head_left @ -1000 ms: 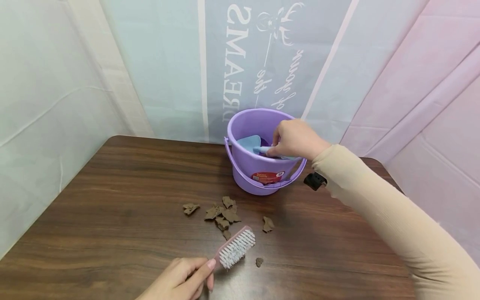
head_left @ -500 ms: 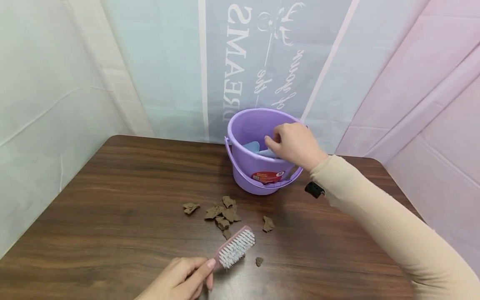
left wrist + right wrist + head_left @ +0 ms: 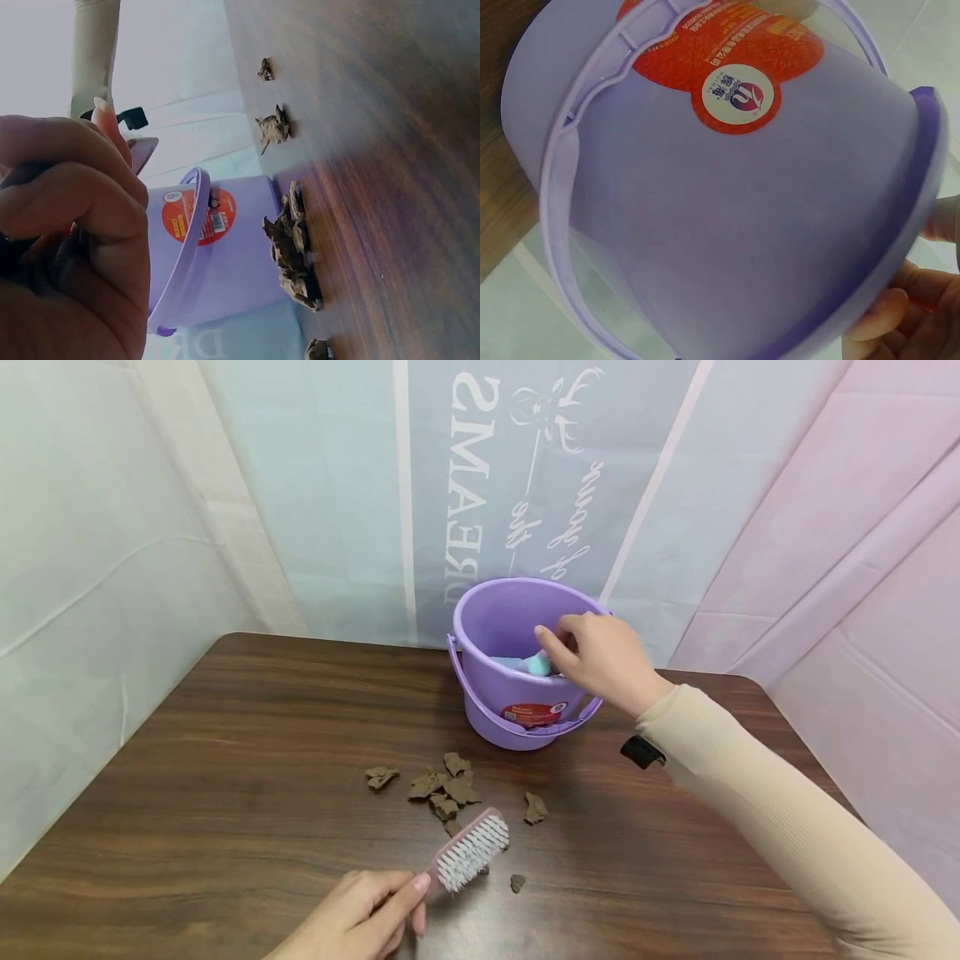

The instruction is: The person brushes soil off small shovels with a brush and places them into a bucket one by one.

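Observation:
My left hand grips the handle of a pink brush, white bristles facing the lower right, just above the table. In the left wrist view, curled fingers hide most of the brush. My right hand is over the near right rim of a purple bucket, fingers curled round what looks like the handle of a light-blue dustpan. Most of the dustpan is hidden in the bucket and under the hand. Dry brown scraps lie in a loose group between brush and bucket.
Single brown scraps lie right of the group, with a tiny one near the brush. The bucket's handle hangs down in front. A printed cloth closes off the back of the dark wooden table.
My right hand has moved slightly down and right over the bucket rim. The dustpan has tilted, and less of its flat pan shows. My left hand and the brush have barely moved.

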Demonstrator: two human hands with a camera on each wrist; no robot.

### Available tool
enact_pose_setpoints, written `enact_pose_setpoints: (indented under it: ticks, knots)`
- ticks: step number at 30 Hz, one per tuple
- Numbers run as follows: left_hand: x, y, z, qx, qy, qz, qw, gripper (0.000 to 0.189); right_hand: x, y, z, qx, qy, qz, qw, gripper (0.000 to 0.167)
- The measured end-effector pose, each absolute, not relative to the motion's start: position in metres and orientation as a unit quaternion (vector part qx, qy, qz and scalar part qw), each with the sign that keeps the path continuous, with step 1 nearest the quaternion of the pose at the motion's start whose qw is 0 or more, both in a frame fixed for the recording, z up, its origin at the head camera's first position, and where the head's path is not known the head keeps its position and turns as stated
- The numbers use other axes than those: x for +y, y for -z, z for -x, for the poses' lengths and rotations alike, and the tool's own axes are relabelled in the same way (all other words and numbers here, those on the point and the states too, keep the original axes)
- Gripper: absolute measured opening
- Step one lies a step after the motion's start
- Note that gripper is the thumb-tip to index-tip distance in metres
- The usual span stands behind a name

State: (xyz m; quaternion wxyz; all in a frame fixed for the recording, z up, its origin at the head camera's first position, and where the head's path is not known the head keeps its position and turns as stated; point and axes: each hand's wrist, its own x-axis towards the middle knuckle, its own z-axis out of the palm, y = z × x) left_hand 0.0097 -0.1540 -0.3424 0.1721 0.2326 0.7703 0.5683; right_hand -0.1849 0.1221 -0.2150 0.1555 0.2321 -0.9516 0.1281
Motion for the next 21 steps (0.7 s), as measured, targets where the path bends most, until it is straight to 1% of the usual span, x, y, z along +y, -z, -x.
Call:
enact_pose_setpoints:
  ticks: [3,7,11,14,17,21]
  knots:
    - [-0.154,0.341,-0.009,0.773,-0.568,-0.226,0.172,0.036,0.127,0.216,0.178,-0.945,-0.148,-0.24,0.164,0.035]
    - [-0.153,0.34,-0.009,0.777,-0.564,-0.225,0.165,0.035,0.134,0.219,0.168,-0.929,-0.183,-0.259,0.191,0.022]
    - [-0.153,0.339,-0.008,0.789,-0.553,-0.221,0.148,0.035,0.141,0.224,0.155,-0.913,-0.191,-0.264,0.244,0.017]
    - [-0.154,0.34,-0.007,0.808,-0.535,-0.212,0.126,0.035,0.147,0.228,0.145,-0.898,-0.187,-0.272,0.291,0.017]
    - [-0.156,0.342,-0.007,0.816,-0.529,-0.203,0.113,0.036,0.151,0.232,0.133,-0.882,-0.185,-0.289,0.323,0.012]
    - [-0.16,0.346,-0.006,0.8,-0.555,-0.185,0.134,0.038,0.154,0.236,0.117,-0.87,-0.189,-0.309,0.335,0.008]
